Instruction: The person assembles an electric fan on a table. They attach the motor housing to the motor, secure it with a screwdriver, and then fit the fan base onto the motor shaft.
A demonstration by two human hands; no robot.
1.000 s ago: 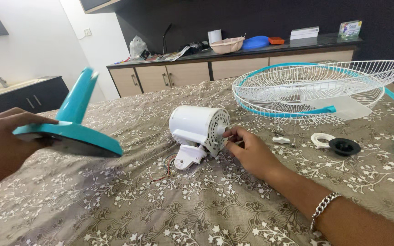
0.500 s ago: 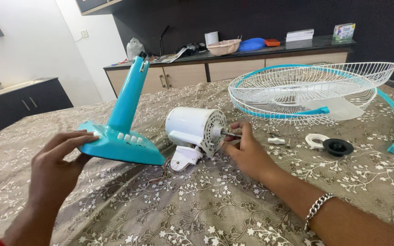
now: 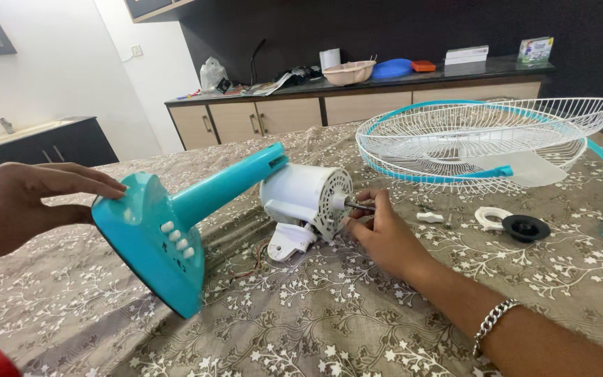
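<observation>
On the patterned bedspread (image 3: 329, 314), at centre, a white fan motor housing (image 3: 300, 193) lies on its side with its dark shaft (image 3: 359, 205) pointing toward the person's right.

Relation: a turquoise fan stand (image 3: 176, 227) is tipped over, base toward the camera and to the left, column running up and to the right. The column's top end sits at the rear upper edge of the motor housing, touching or just short of it; I cannot tell which. The long axes of the column and the shaft run roughly in 1 line, left to right. A white bracket (image 3: 289, 241) under the motor and loose wires (image 3: 256, 255) face the stand side.

Left hand (image 3: 19, 202): fingers spread flat, pressed along the top edge of the stand base, steadying it on edge. It does not wrap around the base; this is an open-palm contact.

Right hand (image 3: 384, 230): nearer to the motor. Thumb and fingertips are pinched round the shaft just beside the housing face, the other fingers curled beneath. A chain bracelet (image 3: 493, 318) sits on that wrist.

Surroundings: 2 white wire guards with a turquoise rim (image 3: 483, 132) lie beyond the right hand, well apart. A white ring (image 3: 490, 215), a black cap (image 3: 527, 226) and a small white knob (image 3: 429, 217) lie near that hand, untouched.
</observation>
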